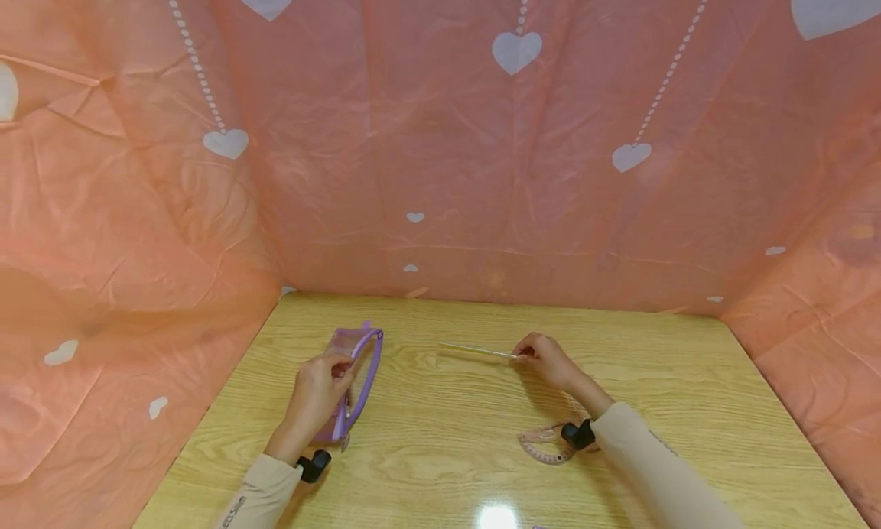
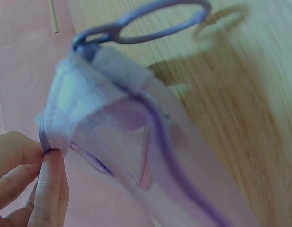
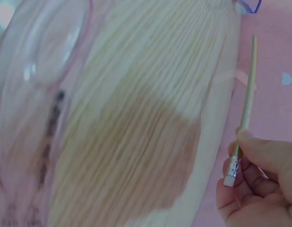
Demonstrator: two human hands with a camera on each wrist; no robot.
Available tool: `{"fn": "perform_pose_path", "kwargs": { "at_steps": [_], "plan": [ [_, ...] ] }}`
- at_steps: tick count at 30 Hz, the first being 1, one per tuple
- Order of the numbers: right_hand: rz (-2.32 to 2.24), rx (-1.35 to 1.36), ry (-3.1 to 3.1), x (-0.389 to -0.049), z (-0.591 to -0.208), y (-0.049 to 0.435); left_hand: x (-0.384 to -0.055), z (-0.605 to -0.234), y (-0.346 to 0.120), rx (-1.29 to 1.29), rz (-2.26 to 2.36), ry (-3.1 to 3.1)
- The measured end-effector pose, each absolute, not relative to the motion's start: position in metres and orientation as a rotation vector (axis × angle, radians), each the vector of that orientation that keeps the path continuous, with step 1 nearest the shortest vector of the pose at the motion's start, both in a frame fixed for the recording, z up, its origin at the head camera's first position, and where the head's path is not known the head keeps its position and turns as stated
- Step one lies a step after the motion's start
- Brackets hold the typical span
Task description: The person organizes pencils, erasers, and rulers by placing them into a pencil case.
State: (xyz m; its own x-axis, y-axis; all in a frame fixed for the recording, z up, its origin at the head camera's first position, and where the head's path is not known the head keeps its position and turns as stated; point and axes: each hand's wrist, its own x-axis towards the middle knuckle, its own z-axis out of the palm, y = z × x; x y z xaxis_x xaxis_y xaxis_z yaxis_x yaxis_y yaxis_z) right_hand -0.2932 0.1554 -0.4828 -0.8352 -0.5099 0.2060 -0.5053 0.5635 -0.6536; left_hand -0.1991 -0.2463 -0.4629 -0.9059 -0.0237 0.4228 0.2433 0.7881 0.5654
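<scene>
The left hand (image 1: pixel 320 391) is pinching the purple pouch (image 1: pixel 368 390) at left, ideally without flattening its mouth; farther right, the right hand (image 1: pixel 548 361) is gripping the pencil (image 1: pixel 478 350) near its eraser (image 3: pixel 229 180), ideally holding it steady.

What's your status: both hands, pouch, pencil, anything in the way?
Left hand pinching purple pouch at its rim, mouth open. Right hand gripping pencil, far end pointing toward pouch. Protractor lies aside, not between pencil and pouch.

The pouch (image 1: pixel 370 379) sits on the table's (image 1: pixel 440 468) left; right of it, the pencil (image 1: pixel 478 350) is above the table. Nearer and further right lies the protractor (image 1: pixel 544 458); cloth (image 1: pixel 440 170) hangs along the far edge.
</scene>
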Motion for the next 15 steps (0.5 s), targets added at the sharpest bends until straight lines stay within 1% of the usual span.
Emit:
{"fn": "perform_pose_path", "kwargs": {
  "at_steps": [7,15],
  "plan": [
    [-1.171,-0.864,2.737,-0.285,-0.482,0.149,-0.2,-0.463,-0.245,-0.171,-0.907,-2.566],
    [-1.189,-0.847,2.734,-0.283,-0.481,0.14,-0.2,-0.464,-0.245,-0.177,-0.902,-2.561]
  ]
}}
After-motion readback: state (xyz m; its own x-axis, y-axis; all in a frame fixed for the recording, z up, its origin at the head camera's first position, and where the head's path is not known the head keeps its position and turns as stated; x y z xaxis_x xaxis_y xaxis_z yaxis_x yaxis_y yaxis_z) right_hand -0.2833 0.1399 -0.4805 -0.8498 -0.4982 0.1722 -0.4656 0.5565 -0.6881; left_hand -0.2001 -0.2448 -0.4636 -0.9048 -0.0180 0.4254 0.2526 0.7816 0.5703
